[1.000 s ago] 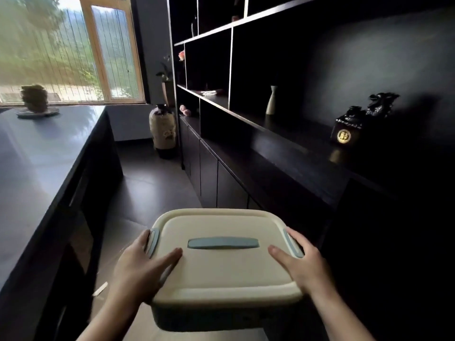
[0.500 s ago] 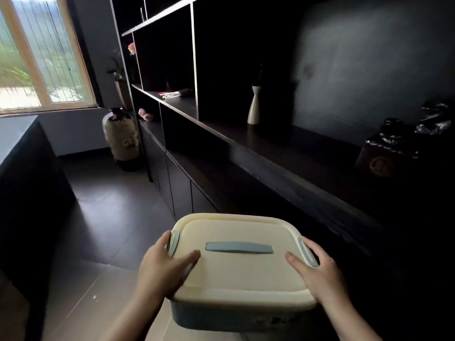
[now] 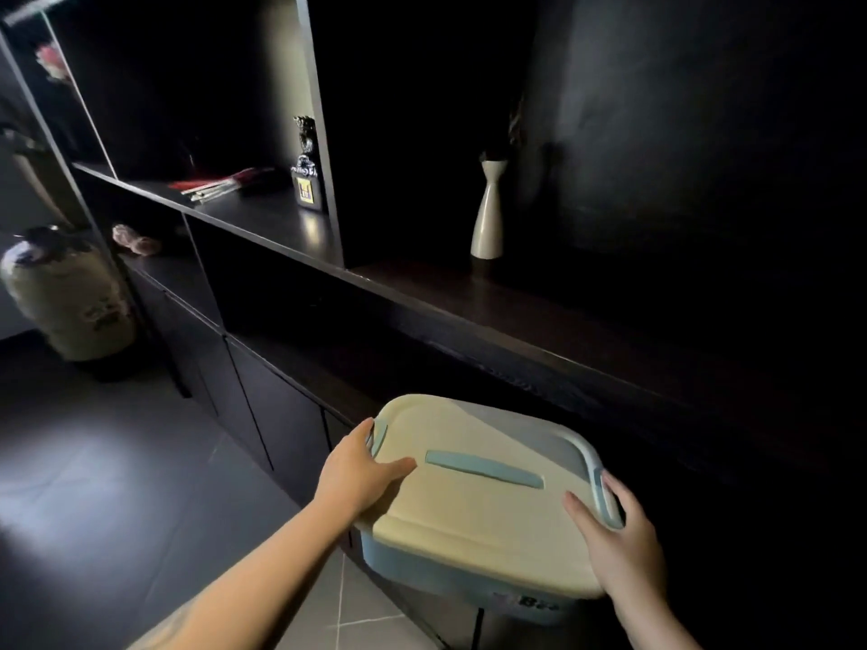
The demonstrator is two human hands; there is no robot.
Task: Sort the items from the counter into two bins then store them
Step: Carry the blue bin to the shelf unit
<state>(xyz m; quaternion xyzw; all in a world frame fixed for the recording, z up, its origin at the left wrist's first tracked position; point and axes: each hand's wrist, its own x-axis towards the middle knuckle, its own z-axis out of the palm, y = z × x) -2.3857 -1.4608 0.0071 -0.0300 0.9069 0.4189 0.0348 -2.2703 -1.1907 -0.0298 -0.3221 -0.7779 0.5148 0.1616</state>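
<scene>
Head view: the bin (image 3: 474, 499) hangs in the air before the dark shelf (image 3: 516, 321), left hand (image 3: 356, 476) and right hand (image 3: 619, 541) each curled round a side, thumbs on its cream lid. In the gloom its far edge could clip the shelf and slip from either grip. Blue base and handle, lid apparently latched.

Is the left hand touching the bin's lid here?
Touching. The head view shows the left hand gripping the bin's side, thumb lying flat on the lid.
</scene>
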